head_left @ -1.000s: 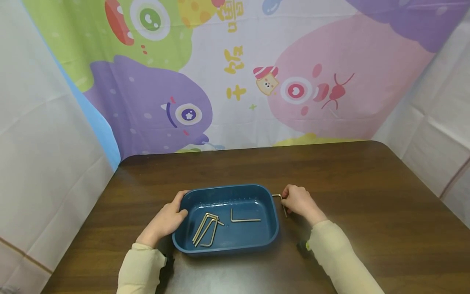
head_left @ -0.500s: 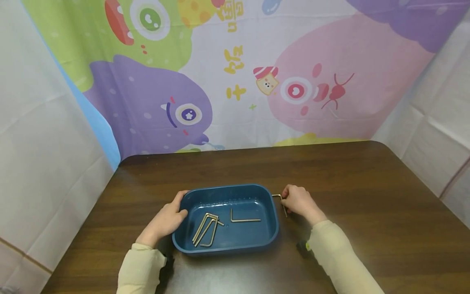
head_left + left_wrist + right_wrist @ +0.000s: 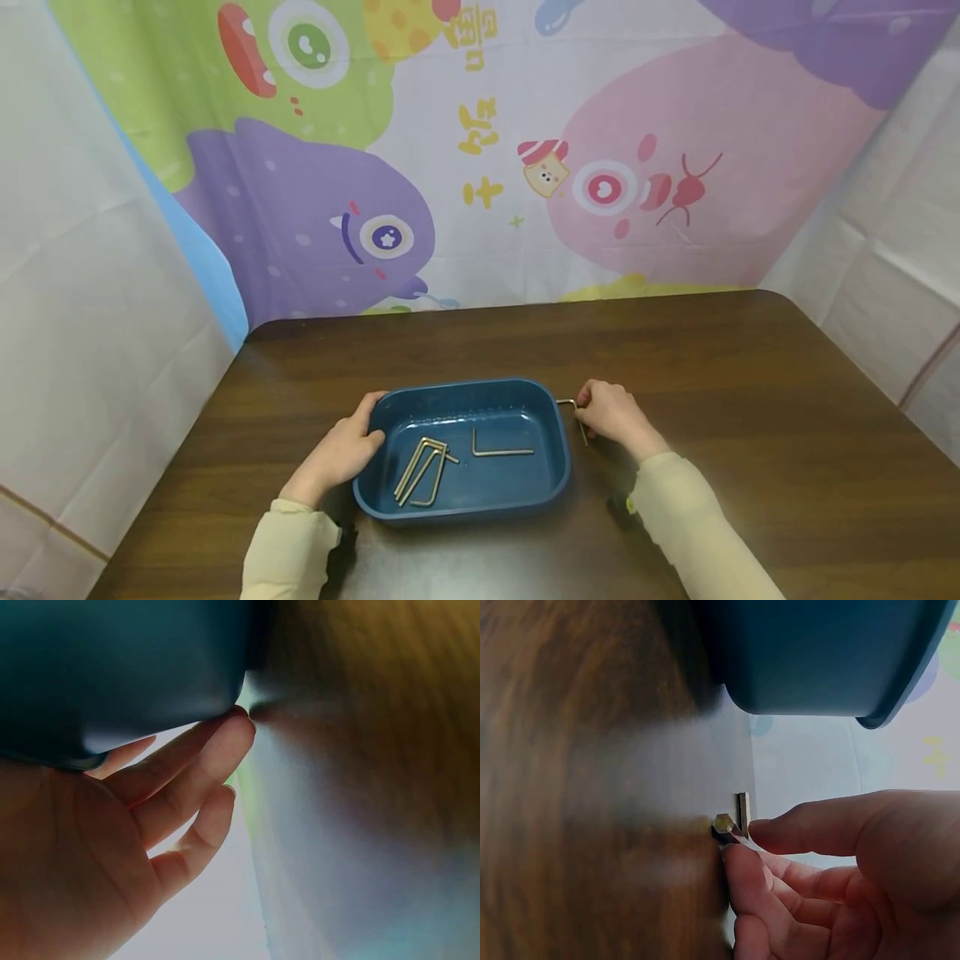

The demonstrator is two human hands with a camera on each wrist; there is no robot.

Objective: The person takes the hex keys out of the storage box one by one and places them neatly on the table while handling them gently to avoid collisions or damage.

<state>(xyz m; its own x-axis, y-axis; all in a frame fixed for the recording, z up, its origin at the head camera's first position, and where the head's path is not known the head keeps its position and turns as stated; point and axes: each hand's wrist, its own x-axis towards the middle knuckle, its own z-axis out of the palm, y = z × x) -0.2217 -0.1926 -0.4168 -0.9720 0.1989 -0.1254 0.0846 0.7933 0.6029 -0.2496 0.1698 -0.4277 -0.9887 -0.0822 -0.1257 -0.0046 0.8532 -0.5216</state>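
Note:
A blue plastic tray (image 3: 495, 487) stands on the table. My left hand (image 3: 336, 454) holds its left end, thumb at the rim and fingers along the outer wall, as the left wrist view shows from below. Just right of the tray, my right hand (image 3: 611, 412) pinches an L-shaped hex key (image 3: 582, 432) between thumb and fingers, down close to the tabletop. Its six-sided end (image 3: 724, 823) faces the right wrist camera. Inside the tray, several hex keys (image 3: 408, 471) overlap at the left, and a single hex key (image 3: 502, 452) lies right of the middle.
The brown wooden table (image 3: 712, 358) reaches back to a cartoon-printed curtain (image 3: 495, 250). White cloth panels (image 3: 97, 292) hang on both sides. A small dark object (image 3: 621, 508) shows beneath the right sleeve.
Both hands, the tray and the hex keys keep their places. The whole head view has shifted down very slightly.

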